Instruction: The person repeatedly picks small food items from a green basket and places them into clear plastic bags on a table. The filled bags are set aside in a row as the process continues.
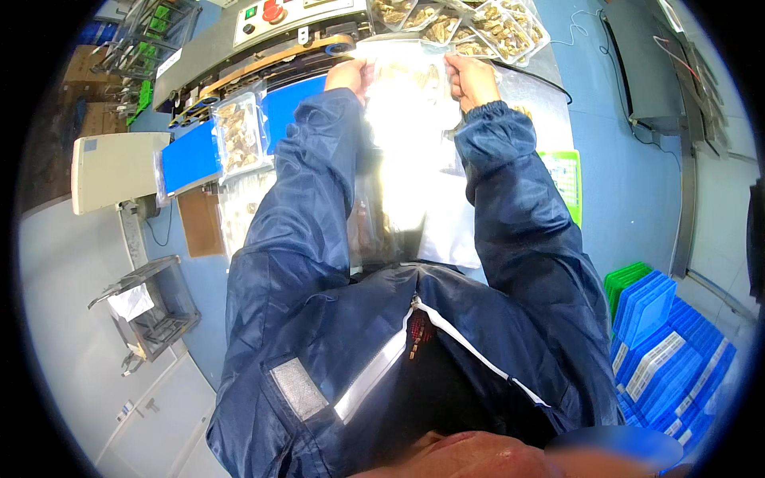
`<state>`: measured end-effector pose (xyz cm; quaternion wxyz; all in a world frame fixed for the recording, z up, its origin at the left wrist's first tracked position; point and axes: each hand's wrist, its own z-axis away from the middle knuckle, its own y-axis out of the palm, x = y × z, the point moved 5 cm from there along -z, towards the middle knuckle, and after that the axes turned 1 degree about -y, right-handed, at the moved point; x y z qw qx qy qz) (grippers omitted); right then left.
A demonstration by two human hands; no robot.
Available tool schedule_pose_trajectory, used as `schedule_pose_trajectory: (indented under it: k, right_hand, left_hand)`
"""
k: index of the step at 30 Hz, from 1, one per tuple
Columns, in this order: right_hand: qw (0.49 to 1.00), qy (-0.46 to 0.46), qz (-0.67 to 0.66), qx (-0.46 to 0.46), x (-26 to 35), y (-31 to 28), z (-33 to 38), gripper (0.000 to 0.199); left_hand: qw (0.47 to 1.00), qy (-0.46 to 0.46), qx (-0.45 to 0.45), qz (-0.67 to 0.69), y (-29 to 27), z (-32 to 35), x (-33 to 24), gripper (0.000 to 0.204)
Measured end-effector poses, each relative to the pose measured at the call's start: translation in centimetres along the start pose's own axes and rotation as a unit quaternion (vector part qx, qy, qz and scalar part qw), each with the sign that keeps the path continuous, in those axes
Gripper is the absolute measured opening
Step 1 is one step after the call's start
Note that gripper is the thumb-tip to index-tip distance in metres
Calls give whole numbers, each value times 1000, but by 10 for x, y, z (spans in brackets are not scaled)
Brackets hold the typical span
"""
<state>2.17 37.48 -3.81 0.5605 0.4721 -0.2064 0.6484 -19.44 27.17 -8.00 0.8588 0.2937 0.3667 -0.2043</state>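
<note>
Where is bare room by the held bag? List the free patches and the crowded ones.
Free: the blue belt left of the filled bag lying on it, and the blue-grey tabletop right of the black cable. Crowded: the trays of dried pieces beyond both hands, left and right, which pinch the clear bag.

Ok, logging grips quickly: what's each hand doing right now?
Left hand: closed on the clear bag, left edge.
Right hand: closed on its right edge.
</note>
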Motion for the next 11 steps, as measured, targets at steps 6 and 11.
schedule_pose_trajectory:
  k: [6, 11]
  right_hand:
    - [997, 13, 65, -32, -5, 9, -23, 13]
    - [996, -5, 87, -11, -13, 26, -33, 14]
  left_hand:
    - [1000, -2, -4, -7, -9, -9, -4, 24]
    - [999, 36, -2, -25, -18, 4, -20, 25]
